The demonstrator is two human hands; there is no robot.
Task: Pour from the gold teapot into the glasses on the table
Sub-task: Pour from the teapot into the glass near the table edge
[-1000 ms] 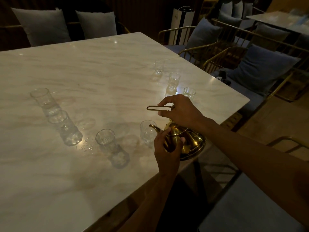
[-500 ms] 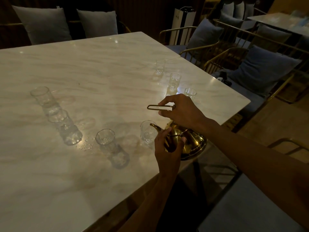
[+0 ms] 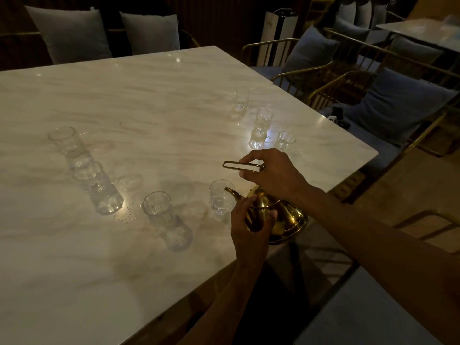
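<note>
The gold teapot [image 3: 286, 217] sits tilted at the near right edge of the marble table [image 3: 139, 95], its spout over a clear glass [image 3: 220, 197]. My right hand [image 3: 273, 173] grips the teapot's wire handle [image 3: 236, 165] from above. My left hand [image 3: 249, 227] holds the pot's body and lid from the front. Several more clear glasses stand on the table: one near the spout's left [image 3: 158, 207], two further left [image 3: 95, 180] [image 3: 66, 140], and three at the far right [image 3: 262, 124] [image 3: 286, 140] [image 3: 241, 100]. No stream is visible.
Water droplets [image 3: 127, 215] lie on the table between the left glasses. Gold-framed chairs with blue cushions [image 3: 388, 105] stand along the right side. Grey cushions [image 3: 72, 33] line the back bench. Another table [image 3: 423, 33] is at the far right.
Hardly anything differs; both hands and the teapot keep the same pose over the glass, with only a slight shift of the view.
</note>
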